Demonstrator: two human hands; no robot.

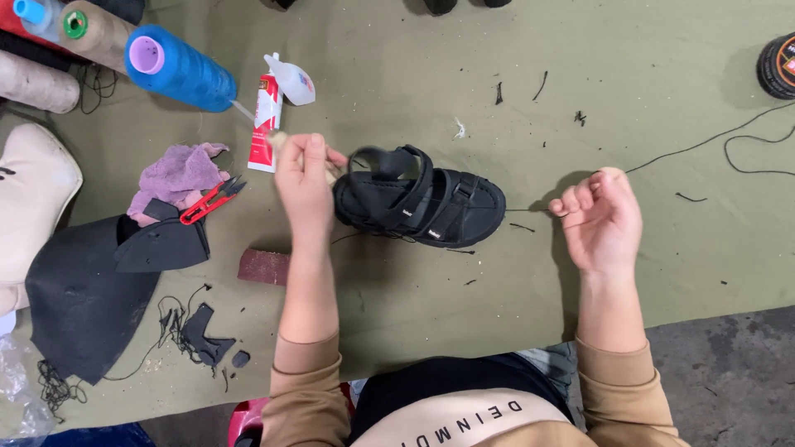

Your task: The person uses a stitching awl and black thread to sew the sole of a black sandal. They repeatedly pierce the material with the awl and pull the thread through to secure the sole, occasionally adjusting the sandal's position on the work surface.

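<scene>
Centrally on the olive-covered bench (431, 74), a black strapped sandal (420, 199) is laid on its sole, toe toward the right. At its heel end the left hand (304, 178) is closed around a pale wooden-handled tool (280, 139), whose tip is hidden behind the fingers. The right hand (600, 217) is curled into a loose fist just beyond the toe, and a thin black thread (704, 142) is pinched in it and drawn out taut toward the right edge; a short stretch of the thread is seen running from the fist to the sandal. To the left of the sandal, a red-and-white glue tube (265, 122), a small white squeeze bottle (291, 79), red thread snips (209, 200) on a purple cloth (178, 172), and a blue thread cone (180, 68) are gathered. A dark red block (263, 266) is set beside the left forearm, and black leather offcuts (83, 302) are spread further left.
</scene>
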